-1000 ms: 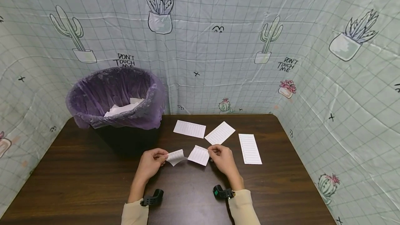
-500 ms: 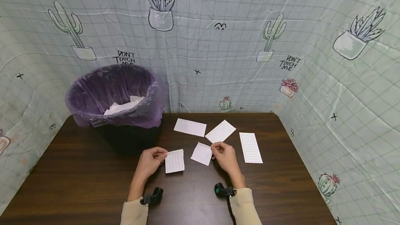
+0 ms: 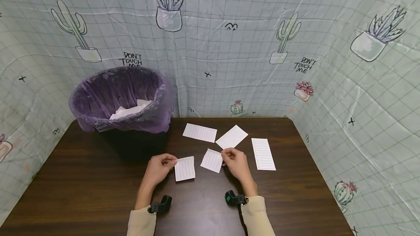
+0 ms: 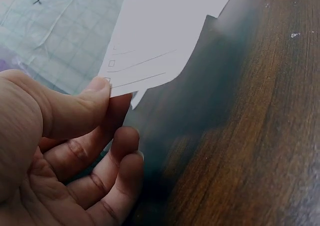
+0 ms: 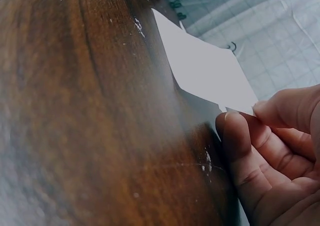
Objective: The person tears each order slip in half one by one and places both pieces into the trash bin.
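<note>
Between thumb and forefinger, my left hand (image 3: 159, 168) pinches a lined piece of paper (image 3: 185, 169) with small checkboxes along one edge. The left wrist view shows the thumb pressed on the corner of this paper (image 4: 150, 40), its other fingers curled below. My right hand (image 3: 235, 164) pinches a second lined paper piece (image 3: 211, 160) by its right edge. In the right wrist view that paper (image 5: 205, 65) looks blank and bright, held close over the table. A narrow gap separates the two pieces.
Three lined paper slips lie farther back: a left slip (image 3: 199, 133), a middle slip (image 3: 231, 137) and a right slip (image 3: 263, 154). A black bin with a purple liner (image 3: 160, 108) stands at left, white paper (image 3: 129, 112) inside. A patterned curtain (image 3: 210, 46) encloses the wooden table (image 3: 82, 192).
The two paper pieces, close together a second ago, have come apart. The left piece has turned from curled to flat, facing up; the right hand has shifted slightly right.
</note>
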`<action>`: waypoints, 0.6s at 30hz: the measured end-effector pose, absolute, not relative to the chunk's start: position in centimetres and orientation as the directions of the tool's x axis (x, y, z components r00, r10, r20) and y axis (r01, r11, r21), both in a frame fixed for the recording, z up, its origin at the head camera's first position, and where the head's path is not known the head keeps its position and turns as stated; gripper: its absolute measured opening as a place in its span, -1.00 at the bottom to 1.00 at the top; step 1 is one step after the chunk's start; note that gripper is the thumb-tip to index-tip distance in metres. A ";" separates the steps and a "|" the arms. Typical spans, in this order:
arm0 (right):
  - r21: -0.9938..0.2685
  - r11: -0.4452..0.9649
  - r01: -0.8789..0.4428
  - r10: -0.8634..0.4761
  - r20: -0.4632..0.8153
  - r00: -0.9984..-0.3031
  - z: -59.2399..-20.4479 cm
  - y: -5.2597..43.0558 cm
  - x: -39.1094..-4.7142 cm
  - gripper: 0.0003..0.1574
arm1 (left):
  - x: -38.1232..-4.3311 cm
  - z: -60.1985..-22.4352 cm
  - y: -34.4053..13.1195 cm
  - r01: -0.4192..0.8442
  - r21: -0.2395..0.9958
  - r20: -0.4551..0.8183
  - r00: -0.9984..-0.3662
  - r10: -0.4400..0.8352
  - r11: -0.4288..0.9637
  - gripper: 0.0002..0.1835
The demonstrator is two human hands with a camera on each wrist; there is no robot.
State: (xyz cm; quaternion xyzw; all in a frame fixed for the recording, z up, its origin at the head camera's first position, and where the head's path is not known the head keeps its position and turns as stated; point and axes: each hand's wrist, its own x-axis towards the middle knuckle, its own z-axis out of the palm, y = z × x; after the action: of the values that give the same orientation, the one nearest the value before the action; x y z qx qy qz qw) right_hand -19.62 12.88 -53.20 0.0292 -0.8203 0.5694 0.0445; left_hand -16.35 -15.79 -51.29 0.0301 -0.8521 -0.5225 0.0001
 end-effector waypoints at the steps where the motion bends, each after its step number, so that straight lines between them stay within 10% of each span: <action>1: -0.931 0.350 -0.098 0.004 0.106 -0.994 -53.2 12.8 -19.6 -0.90 | -16.3 -51.3 -15.8 -0.052 0.891 -0.032 -0.998 -0.052 0.452 -0.96; 18: -0.914 0.390 -0.113 -0.030 0.110 -0.993 -53.5 13.2 -19.7 -0.90 | -16.3 -51.3 -15.8 -0.037 0.892 -0.023 -0.999 -0.037 0.451 -0.94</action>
State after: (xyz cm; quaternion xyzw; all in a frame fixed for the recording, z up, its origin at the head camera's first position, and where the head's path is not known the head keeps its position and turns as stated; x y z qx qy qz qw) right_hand -19.73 13.22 -53.49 0.0429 -0.8328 0.5506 0.0378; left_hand -16.29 -15.77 -51.28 0.0220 -0.8518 -0.5234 0.0001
